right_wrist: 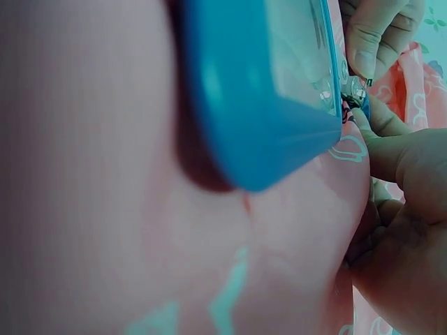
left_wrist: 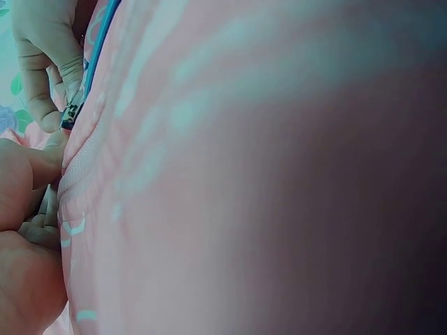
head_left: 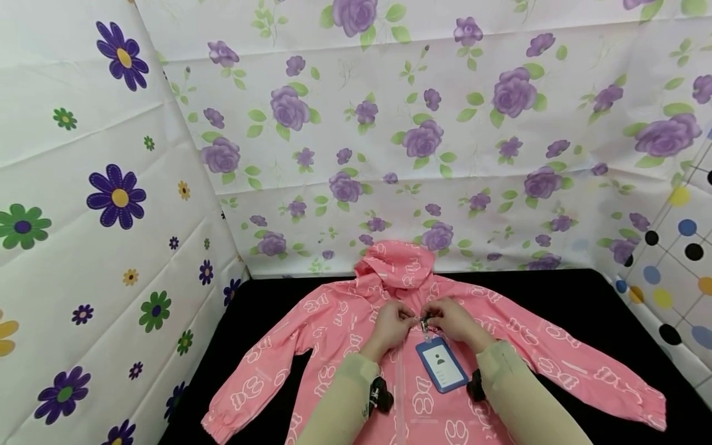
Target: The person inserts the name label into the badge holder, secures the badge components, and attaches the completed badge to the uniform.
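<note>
A pink hooded jacket (head_left: 411,395) with white outline prints lies spread out, front up. On its chest is a blue-framed badge holder (head_left: 442,364) with a white card, hanging from a small metal clip (head_left: 425,324). My right hand (head_left: 455,318) pinches this clip between thumb and finger. From the other side, my left hand (head_left: 394,324) pinches the jacket fabric right beside the clip, fingertips almost meeting the right ones. In the right wrist view the badge holder (right_wrist: 230,91) looms large and blurred, partly covering the jacket. The clip (left_wrist: 70,115) shows between both hands in the left wrist view.
Under the jacket is a black tabletop (head_left: 556,284). A floral sheet (head_left: 356,154) hangs behind it, with a flower-print sheet (head_left: 72,259) on the left and a dotted one (head_left: 678,278) on the right. The hood (head_left: 397,266) lies towards the back edge.
</note>
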`<state>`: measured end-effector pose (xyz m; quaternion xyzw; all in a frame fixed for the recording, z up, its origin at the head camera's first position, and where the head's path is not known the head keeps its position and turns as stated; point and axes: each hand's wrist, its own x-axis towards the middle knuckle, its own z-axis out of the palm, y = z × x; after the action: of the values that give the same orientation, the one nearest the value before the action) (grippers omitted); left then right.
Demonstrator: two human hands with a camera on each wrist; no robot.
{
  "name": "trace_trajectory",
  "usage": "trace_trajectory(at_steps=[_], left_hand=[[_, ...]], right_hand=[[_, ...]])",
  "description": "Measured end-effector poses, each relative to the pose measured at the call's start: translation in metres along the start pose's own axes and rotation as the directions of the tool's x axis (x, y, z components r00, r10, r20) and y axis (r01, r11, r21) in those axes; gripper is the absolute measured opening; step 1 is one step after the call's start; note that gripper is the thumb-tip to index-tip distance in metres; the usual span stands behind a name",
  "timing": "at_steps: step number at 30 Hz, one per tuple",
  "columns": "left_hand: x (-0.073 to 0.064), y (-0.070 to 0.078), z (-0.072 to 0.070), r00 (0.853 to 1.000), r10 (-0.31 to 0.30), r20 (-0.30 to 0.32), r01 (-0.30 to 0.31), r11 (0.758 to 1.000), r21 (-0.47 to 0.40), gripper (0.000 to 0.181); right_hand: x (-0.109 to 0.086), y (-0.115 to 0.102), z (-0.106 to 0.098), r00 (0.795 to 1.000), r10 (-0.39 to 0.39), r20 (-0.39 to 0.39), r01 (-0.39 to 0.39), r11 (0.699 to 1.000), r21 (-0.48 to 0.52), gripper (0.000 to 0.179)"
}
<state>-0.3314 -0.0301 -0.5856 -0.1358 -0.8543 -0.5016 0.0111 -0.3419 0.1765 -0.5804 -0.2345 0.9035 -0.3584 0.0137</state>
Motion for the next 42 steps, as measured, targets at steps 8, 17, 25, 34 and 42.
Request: trace_trajectory(at_steps=[8, 17, 25, 34, 42], left_hand=[[0.000, -0.001, 0.001, 1.000, -0.006, 0.011, 0.006, 1.000, -0.001, 0.005], [0.003, -0.005, 0.000, 1.000, -0.023, -0.014, 0.022, 1.000, -0.017, 0.004], [0.002, 0.000, 0.001, 0.999, -0.028, -0.033, 0.028, 1.000, -0.003, 0.006], [0.004, 0.006, 0.002, 0.999, -0.048, -0.025, 0.048, 0.999, 0.009, 0.006], [0.004, 0.005, -0.007, 0.997, -0.042, 0.060, 0.046, 0.997, -0.068, 0.012]], right_hand=[[-0.002, -0.004, 0.000, 0.999, 0.043, -0.005, -0.042, 0.999, 0.022, 0.020], [-0.004, -0.006, 0.002, 0.995, 0.095, -0.036, -0.094, 0.995, 0.034, 0.013], [-0.004, -0.003, 0.003, 0.991, 0.117, -0.058, -0.118, 0.993, -0.015, 0.008], [-0.004, -0.005, 0.002, 0.986, 0.142, -0.085, -0.145, 0.989, -0.029, 0.003], [-0.004, -0.003, 0.000, 0.984, 0.161, -0.080, -0.162, 0.987, -0.003, 0.014]])
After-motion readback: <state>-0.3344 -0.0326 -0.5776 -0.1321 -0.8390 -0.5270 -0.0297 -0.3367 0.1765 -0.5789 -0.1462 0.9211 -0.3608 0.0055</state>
